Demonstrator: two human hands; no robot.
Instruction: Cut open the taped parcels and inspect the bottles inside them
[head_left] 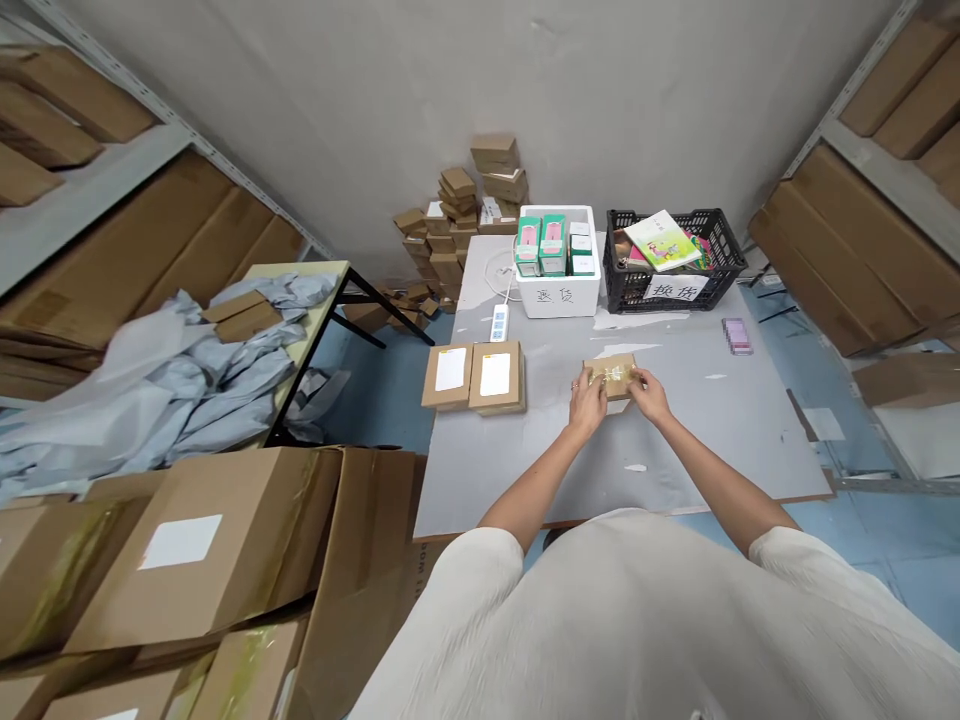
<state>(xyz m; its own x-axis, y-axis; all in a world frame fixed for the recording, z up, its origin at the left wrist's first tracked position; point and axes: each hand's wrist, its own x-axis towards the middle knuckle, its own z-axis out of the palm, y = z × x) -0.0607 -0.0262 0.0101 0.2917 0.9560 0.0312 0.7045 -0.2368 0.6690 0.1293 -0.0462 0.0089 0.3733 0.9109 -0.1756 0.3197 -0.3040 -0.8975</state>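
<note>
Right now I have my left hand (pixel 588 400) and my right hand (pixel 649 393) on a small taped carton (pixel 615 376) — 1 at each side, fingers curled in at its edges. The carton sits towards the middle of the grey table (pixel 540 450), in front of the white bin (pixel 559 297) and the black crate (pixel 667 290). To its left are 2 labelled boxes (pixel 497 378), side by side — just behind them lies a power strip (pixel 499 323). A phone (pixel 737 336) is over on the right.
</note>
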